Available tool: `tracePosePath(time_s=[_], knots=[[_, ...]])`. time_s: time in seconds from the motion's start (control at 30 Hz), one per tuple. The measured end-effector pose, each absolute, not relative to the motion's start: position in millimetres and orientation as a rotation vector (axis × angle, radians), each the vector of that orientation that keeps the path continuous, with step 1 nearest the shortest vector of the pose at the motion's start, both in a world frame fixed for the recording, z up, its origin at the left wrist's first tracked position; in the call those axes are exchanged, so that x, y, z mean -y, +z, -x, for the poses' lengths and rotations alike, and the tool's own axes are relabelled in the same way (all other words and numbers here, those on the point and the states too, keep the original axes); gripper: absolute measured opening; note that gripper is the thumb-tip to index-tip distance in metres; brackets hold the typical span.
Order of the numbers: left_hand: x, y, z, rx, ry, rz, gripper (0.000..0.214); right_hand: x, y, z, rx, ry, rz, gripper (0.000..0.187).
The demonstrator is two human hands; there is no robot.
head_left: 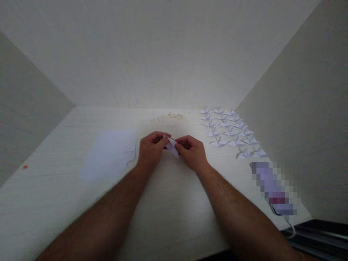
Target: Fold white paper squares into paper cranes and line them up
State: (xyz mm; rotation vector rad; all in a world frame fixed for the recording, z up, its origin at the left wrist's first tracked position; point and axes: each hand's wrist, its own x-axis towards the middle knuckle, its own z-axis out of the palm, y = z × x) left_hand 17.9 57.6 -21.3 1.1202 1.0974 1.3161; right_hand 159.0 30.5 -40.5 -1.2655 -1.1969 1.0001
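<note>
Both my hands meet over the middle of the pale wooden desk [168,203]. Between them is a small, partly folded piece of white paper [172,146]. My left hand [150,149] pinches its left end with curled fingers. My right hand [191,151] grips its right end, fingers closed over the fold. The paper is held just above the desk top. To the right of my right hand, several finished white paper cranes [231,132] stand in rows near the side wall.
A stack of flat white sheets [110,154] lies left of my hands. A blurred-out object [274,188] lies near the desk's right edge. A small red dot [25,167] marks the far left. Walls enclose the desk at the back and on both sides.
</note>
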Motion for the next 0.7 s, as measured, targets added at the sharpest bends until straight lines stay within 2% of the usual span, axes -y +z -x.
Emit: tracePosePath(time_s=[0.7], knots=[[-62.3,-24.6,-15.2,-1.016,1.257,-1.041,0.013,-27.9,-37.1,-157.3,1.236,0.974,1.284,0.011]])
